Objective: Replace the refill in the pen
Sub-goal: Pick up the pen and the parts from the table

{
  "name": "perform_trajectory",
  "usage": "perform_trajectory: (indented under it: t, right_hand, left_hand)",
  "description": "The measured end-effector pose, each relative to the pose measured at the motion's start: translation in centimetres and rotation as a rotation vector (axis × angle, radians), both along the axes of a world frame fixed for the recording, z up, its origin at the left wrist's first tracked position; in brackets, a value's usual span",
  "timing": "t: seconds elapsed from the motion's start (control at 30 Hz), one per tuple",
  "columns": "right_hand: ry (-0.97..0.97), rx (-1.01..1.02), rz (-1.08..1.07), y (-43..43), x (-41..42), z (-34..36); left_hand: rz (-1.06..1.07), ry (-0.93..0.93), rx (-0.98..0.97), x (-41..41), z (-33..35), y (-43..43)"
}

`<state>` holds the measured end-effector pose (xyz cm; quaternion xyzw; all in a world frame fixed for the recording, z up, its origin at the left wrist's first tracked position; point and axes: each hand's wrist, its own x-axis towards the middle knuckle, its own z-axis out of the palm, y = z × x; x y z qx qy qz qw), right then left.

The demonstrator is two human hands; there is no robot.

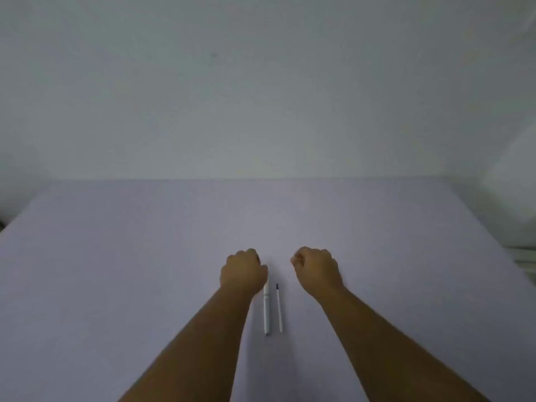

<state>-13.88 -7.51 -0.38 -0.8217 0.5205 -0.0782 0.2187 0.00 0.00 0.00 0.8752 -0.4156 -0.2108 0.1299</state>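
A white pen [266, 309] lies on the pale table [145, 271], pointing away from me. Just to its right lies a thin white refill [279, 307] with a dark tip at its far end, parallel to the pen. My left hand [243, 272] is curled into a fist at the pen's far end; its edge overlaps the pen's top, and I cannot tell whether it touches it. My right hand [316, 268] is also a fist, resting to the right of the refill and apart from it. Neither hand visibly holds anything.
A plain white wall [261, 82] rises behind the table's far edge. At the far right a white object [522, 256] sits beside the table's edge. The table surface stretches wide on both sides of my forearms.
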Motion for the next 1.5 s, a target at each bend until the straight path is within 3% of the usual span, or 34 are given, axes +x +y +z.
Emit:
perform_trajectory:
  t: [0.17,0.37,0.5,0.7,0.9,1.07,1.17,1.3,1.5]
  right_hand:
    - [0.016,0.107,-0.037,1.2,-0.4,-4.0]
    - [-0.061,0.161,-0.045,1.7,0.0,-5.8]
    - [-0.196,0.224,-0.060,1.9,1.0,-5.1]
    - [-0.392,0.529,-0.212,1.7,3.1,-3.2]
    - [-0.478,0.644,-0.251,1.2,3.3,-1.8]
    - [-0.665,0.690,-0.569,-0.2,3.0,-1.8]
    - [-0.554,0.650,-0.453,-1.2,1.5,-2.1]
    - [-0.159,0.482,-0.178,0.2,0.1,-3.9]
    - [-0.152,0.405,-0.168,2.3,-0.5,-6.1]
  left_hand:
    - [0.110,0.247,0.137,-1.1,-4.8,1.2]
    - [0.172,0.310,0.122,-1.6,-6.2,1.4]
    - [0.203,0.377,0.015,-1.1,-5.6,1.8]
    - [0.100,0.428,-0.197,-1.3,-4.3,2.6]
    - [0.099,0.601,-0.125,-1.0,-2.8,2.8]
    - [0.082,0.673,-0.066,-0.3,-2.1,3.6]
    - [0.174,0.707,-0.116,0.2,-2.4,4.4]
    - [0.247,0.808,-0.177,0.5,-2.5,4.8]
    - [0.259,0.825,-0.196,0.4,-2.6,5.4]
